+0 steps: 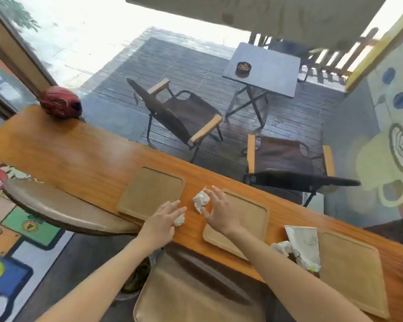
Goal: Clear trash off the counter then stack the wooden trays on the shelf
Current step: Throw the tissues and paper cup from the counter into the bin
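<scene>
Three flat wooden trays lie along the orange wooden counter (pixel 79 156): a left tray (pixel 149 191), a middle tray (pixel 249 217) and a right tray (pixel 351 270). Between the left and middle trays, my right hand (pixel 221 212) pinches a crumpled white tissue (pixel 201 201) with thumb and fingertips. My left hand (pixel 162 220) rests on the counter edge, fingers curled over a smaller white tissue ball (pixel 179 220). More trash lies between the middle and right trays: a torn white paper bag (pixel 305 242) and a crumpled tissue (pixel 282 247).
A red helmet (pixel 61 102) sits at the counter's far left end. Padded stools stand below me (pixel 196 293) and to the left (pixel 63 205). Beyond the counter is a wet deck with folding chairs (pixel 184 117) and a small table (pixel 263 68).
</scene>
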